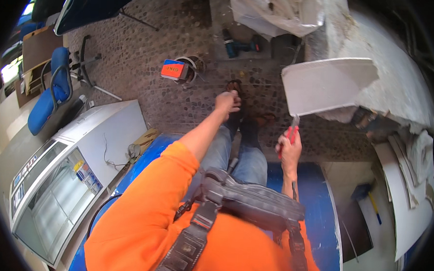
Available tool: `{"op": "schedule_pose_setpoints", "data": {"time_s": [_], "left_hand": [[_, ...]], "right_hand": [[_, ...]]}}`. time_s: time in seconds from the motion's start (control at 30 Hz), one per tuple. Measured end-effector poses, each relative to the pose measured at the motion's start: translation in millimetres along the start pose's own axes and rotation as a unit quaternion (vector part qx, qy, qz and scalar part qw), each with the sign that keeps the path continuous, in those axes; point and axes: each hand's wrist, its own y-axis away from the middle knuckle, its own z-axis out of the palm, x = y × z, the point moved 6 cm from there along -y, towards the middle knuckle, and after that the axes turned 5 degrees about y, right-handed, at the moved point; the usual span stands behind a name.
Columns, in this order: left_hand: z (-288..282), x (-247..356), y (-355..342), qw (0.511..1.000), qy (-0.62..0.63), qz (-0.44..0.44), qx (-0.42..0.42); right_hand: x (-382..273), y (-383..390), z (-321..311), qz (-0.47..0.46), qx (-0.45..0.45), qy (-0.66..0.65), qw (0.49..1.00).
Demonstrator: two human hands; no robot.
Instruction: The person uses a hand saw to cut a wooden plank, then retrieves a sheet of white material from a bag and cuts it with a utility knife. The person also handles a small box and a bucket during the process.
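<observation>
My right hand (290, 151) is wrapped round red-handled pliers (295, 128). Their jaws point away from me and meet the near left corner of a pale grey flat panel (325, 87), which has one ragged, darker corner on its right. Out in front of my knees, my left hand (227, 104) is closed with its fingers curled. Whatever it may hold is hidden or too small to name. A red and blue box (173, 69) sits on a white bucket (192, 69) to the left of that hand.
A cordless drill (240, 45) lies on the floor ahead, near a plastic-covered heap (280, 12). Left are a blue chair (54, 89) and a white glass-fronted cabinet (70, 177). Pale board pieces (394, 187) and a yellow-handled hammer (364, 193) lie at right.
</observation>
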Motion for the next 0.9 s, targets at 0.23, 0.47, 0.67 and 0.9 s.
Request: {"op": "schedule_pose_setpoints", "data": {"time_s": [0.23, 0.47, 0.67, 0.9], "left_hand": [[-158.4, -8.2, -213.0, 0.964, 0.135, -0.037, 0.226], [-200.0, -16.0, -301.4, 0.95, 0.284, -0.038, 0.125], [-132.3, -9.0, -204.8, 0.914, -0.08, 0.027, 0.396], [-111.0, -10.0, -71.9, 0.898, -0.129, 0.203, 0.368]], "right_hand": [[144.7, 26.6, -42.4, 0.095, 0.067, 0.103, 0.988], [182.4, 17.4, -19.7, 0.18, 0.03, 0.122, 0.976], [156.0, 13.6, 1.1, 0.191, 0.028, 0.2, 0.961], [116.8, 17.3, -14.7, 0.07, 0.101, 0.217, 0.968]]}}
